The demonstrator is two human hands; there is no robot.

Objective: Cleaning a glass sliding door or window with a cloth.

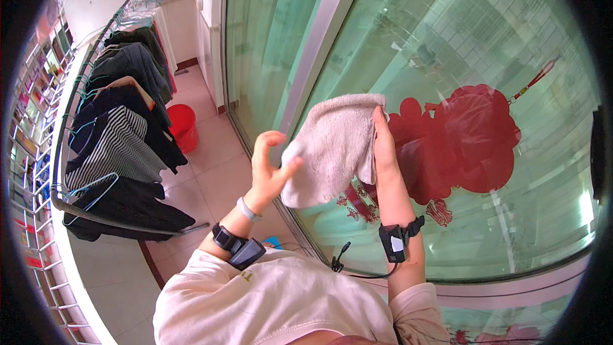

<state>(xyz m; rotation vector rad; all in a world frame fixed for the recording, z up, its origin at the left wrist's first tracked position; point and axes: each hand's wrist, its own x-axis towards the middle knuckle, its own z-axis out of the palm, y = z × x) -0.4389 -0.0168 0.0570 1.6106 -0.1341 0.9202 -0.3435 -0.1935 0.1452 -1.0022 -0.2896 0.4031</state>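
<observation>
A pale terry cloth point(333, 148), folded over, hangs in front of the glass door point(483, 230). My right hand point(384, 146) holds it along its right edge; most of the fingers are hidden behind the cloth. To the left, my left hand point(266, 167) is raised with thumb and fingers spread and curved, nothing between them. Its thumb tip overlaps the cloth's left edge in the view; whether it touches cannot be told. On the glass, partly behind the cloth and my right forearm, is a red scalloped decoration point(471, 143).
A metal clothes rack point(60, 163) with hung garments point(119, 139) stands to my left. Behind it a red bucket point(183, 127) sits on the tiled floor point(218, 179). The door's metal frame point(318, 43) rises ahead. A dark cable point(366, 276) runs from my right forearm's strapped device point(393, 244).
</observation>
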